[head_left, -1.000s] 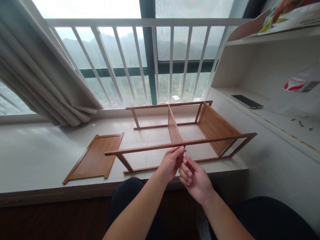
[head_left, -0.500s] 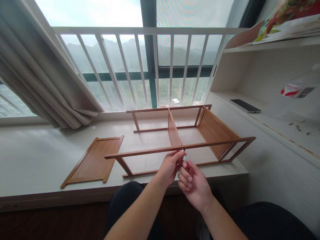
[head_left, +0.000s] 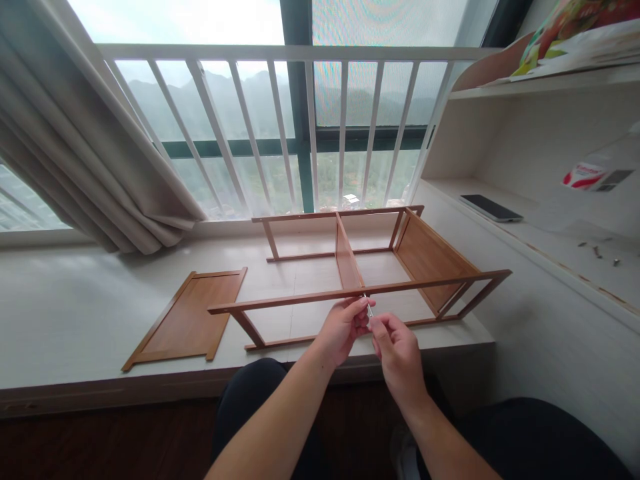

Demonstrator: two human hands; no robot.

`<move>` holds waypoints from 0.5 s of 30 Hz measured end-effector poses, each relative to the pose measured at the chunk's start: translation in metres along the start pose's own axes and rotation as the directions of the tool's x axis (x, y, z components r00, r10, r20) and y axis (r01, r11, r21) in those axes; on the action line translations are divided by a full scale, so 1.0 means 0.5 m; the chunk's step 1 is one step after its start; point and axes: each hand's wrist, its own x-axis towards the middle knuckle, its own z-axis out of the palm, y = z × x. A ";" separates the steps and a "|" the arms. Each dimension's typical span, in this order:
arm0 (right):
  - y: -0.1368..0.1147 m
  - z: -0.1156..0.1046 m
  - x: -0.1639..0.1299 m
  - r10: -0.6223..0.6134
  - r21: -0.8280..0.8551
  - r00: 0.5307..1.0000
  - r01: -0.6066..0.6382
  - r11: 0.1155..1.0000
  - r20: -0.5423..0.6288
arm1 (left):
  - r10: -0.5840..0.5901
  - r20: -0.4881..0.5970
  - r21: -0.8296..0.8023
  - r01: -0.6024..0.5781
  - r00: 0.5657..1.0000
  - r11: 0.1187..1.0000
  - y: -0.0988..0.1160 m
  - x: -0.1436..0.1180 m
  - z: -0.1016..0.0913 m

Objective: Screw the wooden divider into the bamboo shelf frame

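Both hands meet at the near rail of the brown wooden shelf frame (head_left: 380, 267), which lies near the front edge of the pale window ledge (head_left: 75, 313). The left hand (head_left: 343, 327) and right hand (head_left: 397, 350) pinch a thin silver metal tool (head_left: 369, 307) against the rail; a flat brown wooden panel (head_left: 187, 317) lies well left

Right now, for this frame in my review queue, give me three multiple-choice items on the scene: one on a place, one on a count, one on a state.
1. Where does the loose wooden panel lie?
A. left of the wooden frame
B. inside it
C. on the shelf

2. How many phones lie on the right-hand shelf?
A. none
B. one
C. three

3. How does the frame's middle divider stand?
A. flat on the sill
B. upright between the rails
C. lifted by a hand

Answers: 1 A, the panel lies flat apart from the frame's left end. 2 B, a single dark phone. 3 B, it spans front rail to back rail; the left hand and right hand pinch a thin tool at the front rail.
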 end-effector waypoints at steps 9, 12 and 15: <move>-0.007 -0.006 0.006 -0.211 -0.408 0.977 0.194 0.892 0.004 | -0.007 -0.001 -0.041 0.007 1.000 0.999 -0.001 0.000 -0.001; -0.012 -0.009 0.010 -0.252 -0.491 0.968 0.222 0.842 0.005 | -0.007 -0.008 -0.050 0.006 1.000 0.999 -0.003 0.002 -0.001; -0.014 -0.013 0.015 -0.256 -0.502 0.967 0.221 0.836 0.000 | -0.011 -0.014 -0.052 0.010 1.000 0.999 -0.004 0.003 0.000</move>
